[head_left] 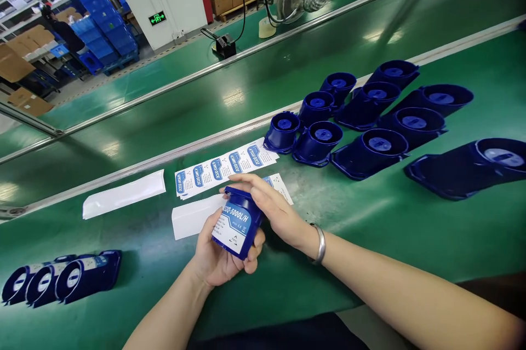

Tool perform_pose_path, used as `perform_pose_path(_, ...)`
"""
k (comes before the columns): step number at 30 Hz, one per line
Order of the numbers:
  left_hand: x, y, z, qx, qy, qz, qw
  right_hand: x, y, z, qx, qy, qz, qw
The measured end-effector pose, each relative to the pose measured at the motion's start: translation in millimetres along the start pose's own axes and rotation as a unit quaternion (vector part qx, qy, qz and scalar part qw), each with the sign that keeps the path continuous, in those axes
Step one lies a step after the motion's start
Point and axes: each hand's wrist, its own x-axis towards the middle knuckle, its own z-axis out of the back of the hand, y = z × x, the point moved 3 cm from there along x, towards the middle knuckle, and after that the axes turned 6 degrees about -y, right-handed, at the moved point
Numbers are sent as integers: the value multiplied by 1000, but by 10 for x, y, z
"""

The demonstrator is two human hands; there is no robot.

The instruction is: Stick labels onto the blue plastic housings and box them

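My left hand (217, 259) cups a dark blue plastic housing (237, 227) from below, fingers wrapped round it. A white and blue label sits on the housing's side. My right hand (269, 205) lies over the top of the same housing, fingers pressed flat on it by the label's edge; a metal bracelet (319, 243) is on that wrist. Just beyond the hands lies a strip of printed labels (224, 166) on the green belt (370, 213).
Several unlabelled blue housings (370, 114) stand in a group at the right. Three labelled ones (61, 279) lie in a row at the left. Two white backing strips (123, 194) lie near the labels. A second belt, a fan and stacked crates are behind.
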Motion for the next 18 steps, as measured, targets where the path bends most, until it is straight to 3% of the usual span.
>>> perform_pose_path(6, -5, -47, 44, 108, -31, -58, 992, -75, -69, 40, -3, -50, -10, 999)
perform_pose_path(12, -30, -150, 134, 249, -15, -102, 963, -94, -125, 85, -50, -135, 62, 988)
perform_pose_path(14, -54, -202, 138, 313, -37, -131, 940, -88, -137, 100, -71, -157, 56, 983)
perform_pose_path(18, -87, -257, 79, 455, -75, -198, 865, -80, -144, 130, -94, -181, 41, 978)
